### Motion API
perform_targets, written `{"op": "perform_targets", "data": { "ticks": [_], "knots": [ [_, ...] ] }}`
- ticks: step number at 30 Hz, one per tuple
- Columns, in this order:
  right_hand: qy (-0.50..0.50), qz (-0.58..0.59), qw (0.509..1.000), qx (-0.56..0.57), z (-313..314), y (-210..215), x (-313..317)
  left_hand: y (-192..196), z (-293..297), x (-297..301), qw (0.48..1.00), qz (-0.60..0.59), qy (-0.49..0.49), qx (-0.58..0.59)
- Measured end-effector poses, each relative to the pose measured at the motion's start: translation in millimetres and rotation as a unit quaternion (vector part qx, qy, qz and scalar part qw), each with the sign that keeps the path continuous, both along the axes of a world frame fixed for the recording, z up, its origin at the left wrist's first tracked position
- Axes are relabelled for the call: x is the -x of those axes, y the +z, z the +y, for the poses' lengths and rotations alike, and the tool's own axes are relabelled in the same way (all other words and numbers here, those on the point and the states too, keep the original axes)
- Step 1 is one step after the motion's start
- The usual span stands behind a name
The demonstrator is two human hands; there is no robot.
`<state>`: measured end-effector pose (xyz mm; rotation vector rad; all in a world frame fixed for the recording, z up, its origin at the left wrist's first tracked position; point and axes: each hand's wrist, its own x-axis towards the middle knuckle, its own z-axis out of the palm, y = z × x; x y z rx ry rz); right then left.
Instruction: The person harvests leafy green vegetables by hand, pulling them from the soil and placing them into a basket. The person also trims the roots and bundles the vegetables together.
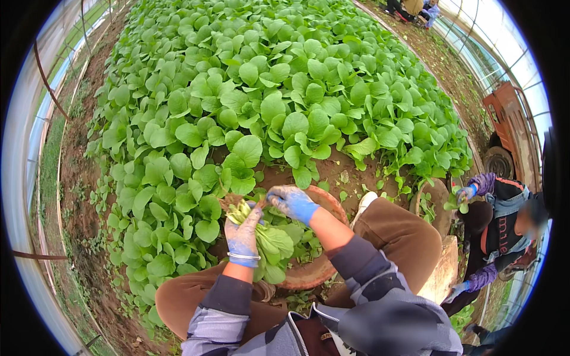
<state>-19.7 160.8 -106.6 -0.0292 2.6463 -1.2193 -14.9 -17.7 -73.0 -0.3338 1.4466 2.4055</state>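
My left hand, in a whitish-blue glove with a pale band at the wrist, is wrapped round a bunch of leafy greens. The pale stems and brown, soil-covered roots stick out past its fingers, and the leaves hang to the right. Close by the stems, my right hand, gloved in white and blue, has its fingers pinched together near the root end. What they pinch is too small to make out. Below both hands stands a reddish-brown basin with loose green leaves inside, partly hidden by my right arm and the bunch.
A dense bed of growing greens spreads ahead and left. At the right a co-worker holds some greens beside another basin. Behind them is a rusty-orange cart. Other people crouch far off. My bent knees flank the basin.
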Motion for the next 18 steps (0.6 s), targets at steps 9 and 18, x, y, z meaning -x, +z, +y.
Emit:
{"op": "perform_targets", "data": {
  "ticks": [9, 18],
  "knots": [
    [0.081, 0.051, 0.767, -0.635, 55, -207, 118, 0, 25, -27, 0.985, -0.012, -0.167, 0.042],
    [0.134, -0.133, 0.788, -0.586, 64, -182, 168, -3, 4, -27, 0.974, -0.120, -0.170, 0.090]
  ]
}}
